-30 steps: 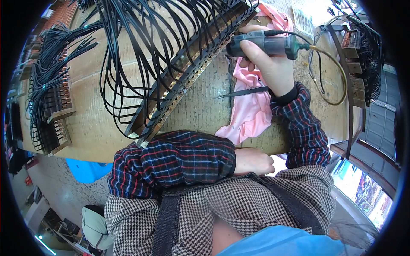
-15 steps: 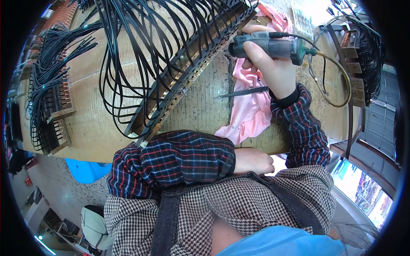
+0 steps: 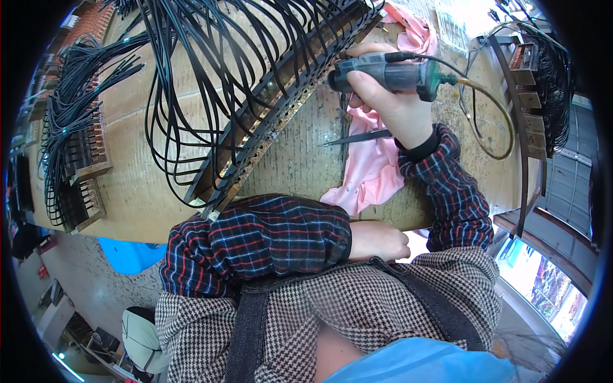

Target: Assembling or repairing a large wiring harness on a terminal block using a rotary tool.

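Note:
My right hand (image 3: 386, 96) is wrapped around a dark translucent cylindrical tool (image 3: 402, 75) with a green rear cap, a thin black cord and a yellowish hose. Its black front end is close to the long metal rack (image 3: 255, 143); whether they touch I cannot tell. Many black cables (image 3: 185, 83) loop out of the rack, which lies slantwise on the bench. Beneath my right wrist, a dark pointed tool (image 3: 357, 137) lies over a crumpled pink cloth (image 3: 373, 169). My left hand (image 3: 380, 241) rests curled near my waist at the bench edge, its fingertips hidden.
More racks of black cables stand at the left (image 3: 70, 127) and at the right (image 3: 552, 96) of the wooden bench (image 3: 140, 172). The hose (image 3: 511, 137) loops on the right side. A blue stool-like object (image 3: 131, 255) shows below the bench's left edge.
My right hand has shifted slightly left and down in the picture with the cylindrical tool, bringing its front end nearer the rack. The hose moved along. My left hand stays still.

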`<state>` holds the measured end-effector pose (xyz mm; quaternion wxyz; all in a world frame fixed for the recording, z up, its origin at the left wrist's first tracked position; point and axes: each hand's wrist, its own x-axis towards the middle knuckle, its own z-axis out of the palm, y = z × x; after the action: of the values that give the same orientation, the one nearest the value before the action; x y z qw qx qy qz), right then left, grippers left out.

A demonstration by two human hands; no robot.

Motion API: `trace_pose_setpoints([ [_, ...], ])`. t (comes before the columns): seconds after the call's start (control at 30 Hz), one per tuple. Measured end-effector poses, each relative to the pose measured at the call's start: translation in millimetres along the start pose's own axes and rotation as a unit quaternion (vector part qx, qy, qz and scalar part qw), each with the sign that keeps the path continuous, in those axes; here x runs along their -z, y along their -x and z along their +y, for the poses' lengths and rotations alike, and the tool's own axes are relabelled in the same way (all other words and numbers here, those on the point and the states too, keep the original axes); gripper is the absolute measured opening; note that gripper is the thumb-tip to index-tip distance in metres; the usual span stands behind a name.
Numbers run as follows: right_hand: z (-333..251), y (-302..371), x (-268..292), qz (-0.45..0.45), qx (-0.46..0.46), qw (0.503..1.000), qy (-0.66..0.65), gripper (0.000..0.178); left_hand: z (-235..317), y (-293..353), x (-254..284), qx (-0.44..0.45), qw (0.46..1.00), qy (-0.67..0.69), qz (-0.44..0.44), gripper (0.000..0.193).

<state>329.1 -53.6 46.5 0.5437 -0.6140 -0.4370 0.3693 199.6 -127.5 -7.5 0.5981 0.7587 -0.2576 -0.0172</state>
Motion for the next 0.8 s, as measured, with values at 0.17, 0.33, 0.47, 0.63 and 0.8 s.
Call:
trace_pose_setpoints([
  [0.17, -0.5, -0.1, -0.9, 0.006, 0.007, 1.000, 0.008, 0.027, -0.4, -0.3, -2.0, 0.007, 1.000, -0.005, -0.002, 0.016],
  [0.33, -0.1, 0.1, -0.1, 0.012, 0.019, 1.000, 0.017, 0.027, -1.3, -0.8, -2.2, 0.009, 1.000, -0.001, -0.007, 0.019],
  [0.47, 0.0, -0.4, -0.7, 0.012, 0.021, 1.000, 0.013, 0.027, 0.4, 0.0, 0.0, 0.008, 1.000, -0.004, -0.012, 0.019],
  [0.63, -13.0, 3.3, -3.0, -0.013, -0.017, 0.999, -0.050, 0.027, -0.5, 0.3, -1.2, 0.003, 1.000, 0.001, -0.005, 0.018],
  [0.8, -1.7, 3.5, -5.6, -0.013, -0.003, 0.999, -0.042, 0.026, 0.1, 0.2, -2.5, 0.006, 1.000, -0.001, 0.002, 0.017],
])
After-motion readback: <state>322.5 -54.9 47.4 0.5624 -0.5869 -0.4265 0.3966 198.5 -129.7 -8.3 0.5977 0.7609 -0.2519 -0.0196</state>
